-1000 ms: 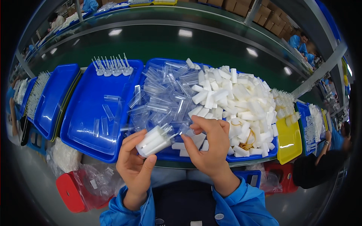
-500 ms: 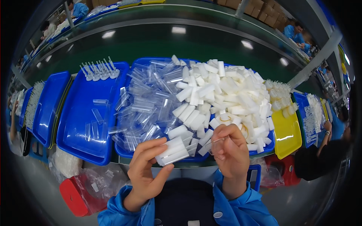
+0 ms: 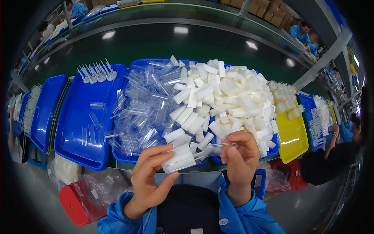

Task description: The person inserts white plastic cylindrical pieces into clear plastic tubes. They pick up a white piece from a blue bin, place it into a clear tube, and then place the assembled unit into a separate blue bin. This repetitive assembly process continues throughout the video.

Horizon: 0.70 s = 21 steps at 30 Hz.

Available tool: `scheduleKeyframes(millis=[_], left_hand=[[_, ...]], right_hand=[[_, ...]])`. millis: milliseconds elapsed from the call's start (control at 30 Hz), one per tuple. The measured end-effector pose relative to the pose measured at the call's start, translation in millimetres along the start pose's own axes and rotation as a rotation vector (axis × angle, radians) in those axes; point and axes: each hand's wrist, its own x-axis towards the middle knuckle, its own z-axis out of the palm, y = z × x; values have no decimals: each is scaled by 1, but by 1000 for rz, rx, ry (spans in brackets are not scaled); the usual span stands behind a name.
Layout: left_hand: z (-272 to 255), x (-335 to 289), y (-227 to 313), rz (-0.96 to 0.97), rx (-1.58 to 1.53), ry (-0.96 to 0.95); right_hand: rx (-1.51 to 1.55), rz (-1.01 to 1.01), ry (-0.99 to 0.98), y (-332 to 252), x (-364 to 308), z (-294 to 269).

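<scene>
My left hand (image 3: 147, 181) is closed round a small bundle of white foam blocks (image 3: 179, 158) with clear plastic along their sides. Its thumb presses the lower edge and the fingers lie over the far side. To the right, my right hand (image 3: 242, 162) pinches a thin clear plastic piece (image 3: 216, 146) between thumb and fingers, its free end pointing toward the bundle. Whether the piece touches the bundle I cannot tell. Just beyond both hands lie a pile of clear plastic sleeves (image 3: 140, 105) and a heap of loose white foam blocks (image 3: 237, 89).
A blue tray (image 3: 74, 132) on the left holds several clear sleeves and a cluster of white stemmed parts (image 3: 97, 74). A yellow tray (image 3: 292, 136) with whitish parts stands right. Beyond runs a green conveyor (image 3: 156, 43). A red stool (image 3: 74, 206) is below left; co-workers sit around.
The clear piece in my right hand has turned and now stretches leftward toward the bundle. My left hand keeps its hold. The whole view has shifted slightly.
</scene>
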Motion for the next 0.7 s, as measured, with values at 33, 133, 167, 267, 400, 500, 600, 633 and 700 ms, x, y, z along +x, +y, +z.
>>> scheduleKeyframes(millis=[33,133,167,267,400,500,600,633,700], left_hand=[[1,1,-1,23,6,5],[2,0,-1,15,-6,8],[2,1,-1,13,2,2],[2,2,-2,3,25,-10],[3,4,-4,-4,18,-8],[2,4,-4,-9,15,-8],[1,4,-4,-8,19,-4],[2,4,-5,-6,18,-5],[-1,3,-6,-20,27,-53]], right_hand=[[-7,11,1,-1,0,2],[-64,19,11,0,0,6],[-91,18,15,0,0,7],[-113,4,-10,-4,1,5],[-146,4,-14,-9,1,8],[-148,24,-55,-11,1,10],[-130,55,-116,-14,1,4],[-148,55,-121,-14,2,3],[-168,63,-132,-14,2,2]])
